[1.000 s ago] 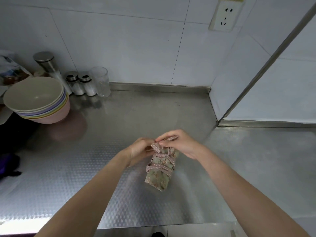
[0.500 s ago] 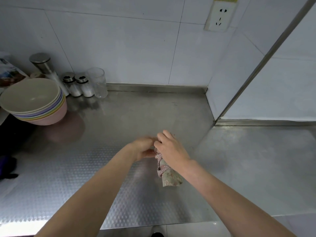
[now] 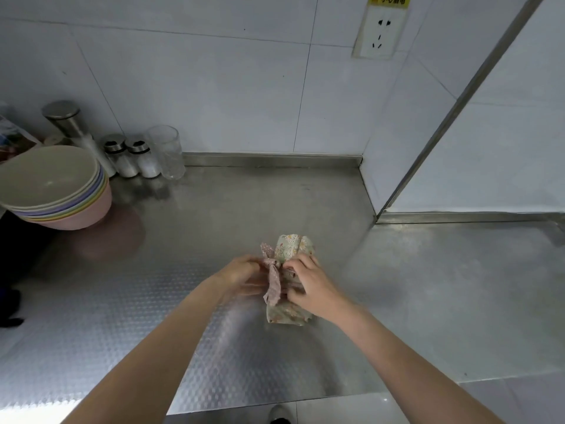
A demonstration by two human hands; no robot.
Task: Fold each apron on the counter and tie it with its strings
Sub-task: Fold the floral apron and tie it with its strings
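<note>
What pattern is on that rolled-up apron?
A small floral print on pale green apron, seen from the head camera.

1. Both bare forearms are reaching forward and converging at the rolled apron [image 3: 289, 278].
2. The left hand [image 3: 241, 275] is pinching its string at the apron's left side.
3. The right hand [image 3: 308, 284] is gripping over the apron's right side, fingers curled.

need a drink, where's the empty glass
In the head view the glass stands far left against the wall, just right of two shakers, behind the bowls.
</note>
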